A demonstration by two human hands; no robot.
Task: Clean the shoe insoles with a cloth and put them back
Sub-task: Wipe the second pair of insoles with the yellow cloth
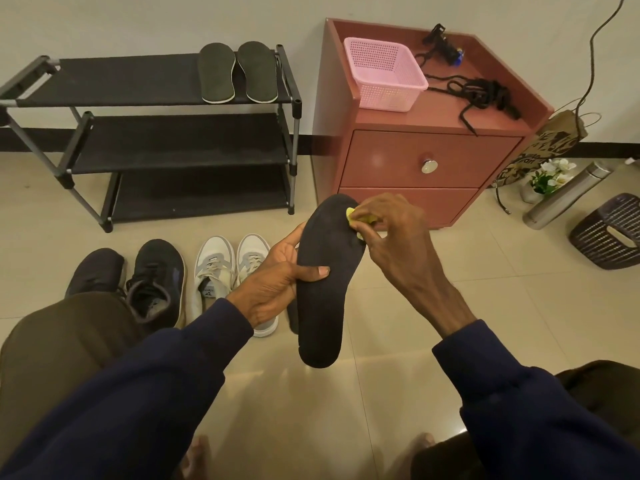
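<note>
My left hand (277,278) grips a black insole (322,306) by its left edge, thumb across its face, holding it up over the floor. My right hand (394,233) pinches a small yellow cloth (360,218) against the toe end of that insole; most of the cloth is hidden under my fingers. Two more dark insoles (237,72) lie side by side on the top shelf of the black shoe rack (138,81). A pair of black shoes (138,282) and a pair of white sneakers (225,271) stand on the tiled floor below my left hand.
A reddish nightstand (426,161) stands right of the rack, with a pink basket (384,72) and black laces (481,95) on top. Right of it sit a paper bag (540,147), a flower pot (550,178), a steel bottle (568,195) and a dark stool (609,230).
</note>
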